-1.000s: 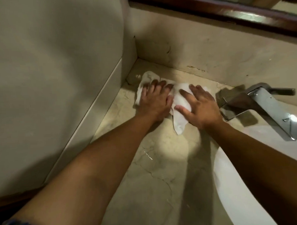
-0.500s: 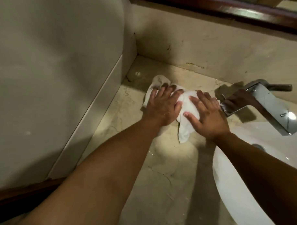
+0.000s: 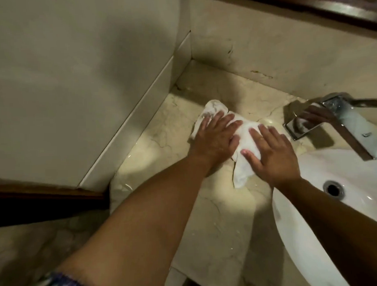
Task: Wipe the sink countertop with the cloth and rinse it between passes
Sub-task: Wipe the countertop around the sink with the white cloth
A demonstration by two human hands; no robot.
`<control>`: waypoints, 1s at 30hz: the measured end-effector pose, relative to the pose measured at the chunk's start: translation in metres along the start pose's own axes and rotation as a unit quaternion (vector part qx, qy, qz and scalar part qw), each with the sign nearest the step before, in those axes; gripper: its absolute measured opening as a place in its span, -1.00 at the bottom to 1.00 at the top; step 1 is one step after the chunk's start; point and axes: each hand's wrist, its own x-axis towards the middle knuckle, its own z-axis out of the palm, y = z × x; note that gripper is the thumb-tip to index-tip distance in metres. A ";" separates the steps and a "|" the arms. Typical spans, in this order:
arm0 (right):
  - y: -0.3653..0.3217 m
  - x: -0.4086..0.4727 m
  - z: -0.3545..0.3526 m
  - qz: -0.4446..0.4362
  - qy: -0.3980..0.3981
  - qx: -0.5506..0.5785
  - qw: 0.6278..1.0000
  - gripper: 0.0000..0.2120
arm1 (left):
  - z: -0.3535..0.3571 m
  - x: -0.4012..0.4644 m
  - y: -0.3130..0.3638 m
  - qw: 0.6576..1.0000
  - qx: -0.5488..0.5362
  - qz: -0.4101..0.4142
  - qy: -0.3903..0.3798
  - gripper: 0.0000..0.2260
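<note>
While both palms bear down flat on it, the white cloth (image 3: 244, 150) lies bunched on the marble countertop (image 3: 209, 223), just left of the chrome faucet (image 3: 340, 120). The left hand (image 3: 215, 139) and right hand (image 3: 273, 155) press with straight, spread fingers, gripping nothing. This looks like a wiping pass in hand. Next, I judge, the cloth must be gathered and carried under the faucet, over the white basin (image 3: 310, 235), for a rinse.
</note>
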 end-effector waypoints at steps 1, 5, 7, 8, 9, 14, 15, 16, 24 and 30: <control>-0.002 0.005 0.003 0.008 -0.004 -0.004 1.000 -0.30 | 0.002 0.003 -0.001 1.000 0.008 -0.010 -0.016 -0.50; -0.017 -0.013 0.016 0.030 -0.012 -0.008 0.999 -0.32 | 0.013 -0.013 -0.003 0.999 0.022 -0.018 -0.028 -0.50; -0.025 -0.040 0.019 0.021 -0.026 0.007 0.999 -0.32 | 0.021 -0.037 0.001 0.999 0.018 -0.024 -0.014 -0.51; -0.029 -0.054 0.020 0.010 -0.032 0.012 0.999 -0.31 | 0.023 -0.053 0.003 0.999 0.004 -0.035 -0.008 -0.50; -0.034 -0.068 0.020 -0.006 -0.040 0.019 0.999 -0.30 | 0.024 -0.070 0.004 0.999 -0.010 -0.045 -0.013 -0.49; -0.039 -0.084 0.015 -0.055 -0.049 0.014 0.997 -0.33 | 0.017 -0.099 0.005 0.998 -0.016 -0.053 -0.035 -0.45; -0.037 -0.073 0.012 -0.059 -0.047 0.005 0.997 -0.32 | 0.013 -0.090 0.002 0.998 -0.016 -0.058 -0.032 -0.45; -0.036 -0.060 0.010 -0.060 -0.050 -0.002 0.997 -0.30 | 0.011 -0.079 -0.002 0.997 -0.015 -0.066 -0.031 -0.46; -0.053 -0.065 0.033 -0.044 -0.030 -0.008 0.999 -0.33 | 0.026 -0.088 0.000 0.988 -0.024 -0.150 -0.023 -0.51; -0.066 -0.115 0.036 -0.044 -0.028 -0.012 0.999 -0.37 | 0.017 -0.140 0.010 0.995 -0.036 -0.096 -0.017 -0.44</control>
